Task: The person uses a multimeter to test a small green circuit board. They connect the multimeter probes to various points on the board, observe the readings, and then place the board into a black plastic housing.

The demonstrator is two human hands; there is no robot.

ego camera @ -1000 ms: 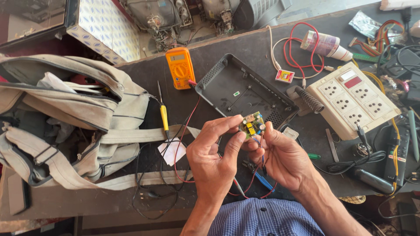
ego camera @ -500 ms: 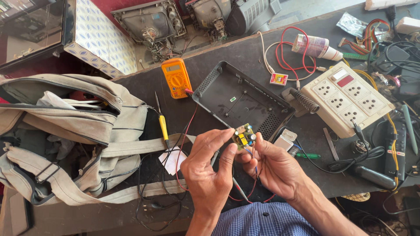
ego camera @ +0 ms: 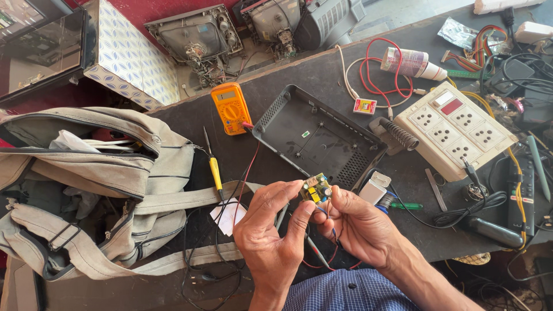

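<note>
A small circuit board [ego camera: 315, 188] with yellow and green parts is pinched between the fingertips of both hands above the dark workbench [ego camera: 322, 75]. My left hand [ego camera: 271, 230] grips its left edge with thumb and fingers. My right hand [ego camera: 357, 222] holds its right side, and red and blue wires hang from the board below the palms. Just beyond the board lies an empty black plastic case [ego camera: 317, 138].
An orange multimeter [ego camera: 230, 107] and a yellow-handled screwdriver [ego camera: 214, 170] lie to the left, beside a grey bag [ego camera: 98, 184]. A white power strip [ego camera: 455, 129], a soldering iron stand [ego camera: 397, 135], a tube [ego camera: 412, 62], cables and a remote crowd the right side.
Both hands with the board have shifted slightly lower and to the right in view as the camera moved. The grip on the board is unchanged.
</note>
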